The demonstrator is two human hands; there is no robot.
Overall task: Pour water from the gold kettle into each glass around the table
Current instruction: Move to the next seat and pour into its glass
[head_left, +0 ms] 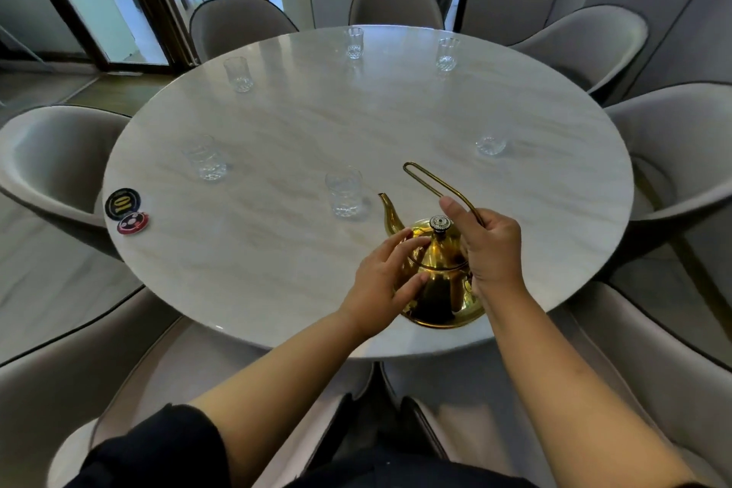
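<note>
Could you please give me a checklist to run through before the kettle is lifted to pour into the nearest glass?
1. Grip: the right hand curls round the handle: ok.
2. Support: the left hand touches the gold kettle with relaxed fingers: ok.
3. Closure: the lid sits in place, with its knob on top: ok.
4. Aim: the spout points toward the nearest glass, which stands upright and apart from it: ok.
5. Water in the kettle: cannot tell, the lid hides it.
6. Whether the nearest glass is empty: cannot tell.
</note>
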